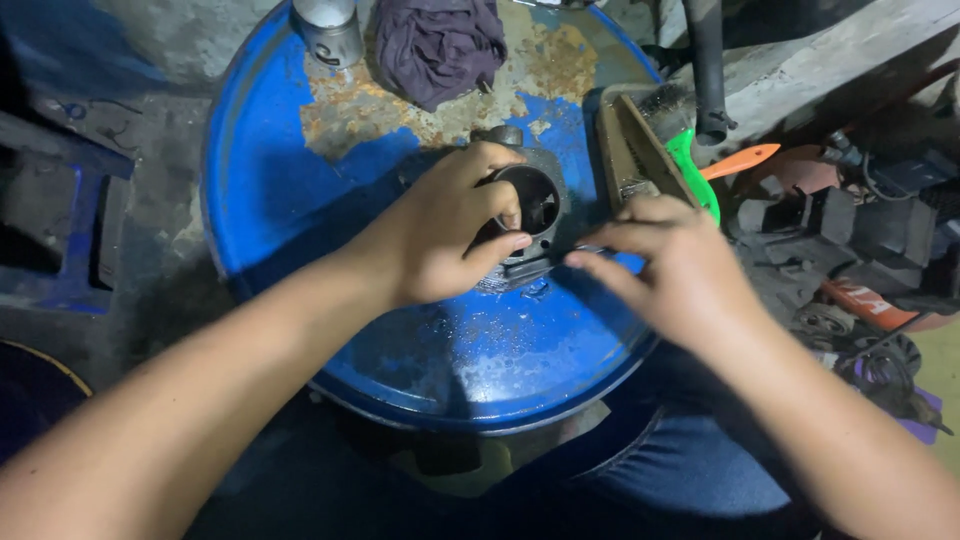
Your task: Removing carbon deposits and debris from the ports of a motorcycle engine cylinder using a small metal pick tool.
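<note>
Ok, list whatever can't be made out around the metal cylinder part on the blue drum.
Head view only:
- Metal cylinder part: its left side and base are hidden by the left hand.
- Right hand: whatever its fingertips pinch is too small and dark to tell.
- Grey can: top cut off by the upper edge.
- Blue drum: front side hidden below its rim.
- Clutter on the right: too dark to name.

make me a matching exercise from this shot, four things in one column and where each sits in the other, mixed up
Things:
1. rag
2. can
3. cylinder
4. brush

Places:
A. far left edge of the drum top
B. held by the left hand, mid drum
C. far edge of the drum, right of the can
D. right edge of the drum, beyond the right hand

Pairs: 1-C, 2-A, 3-B, 4-D
</note>
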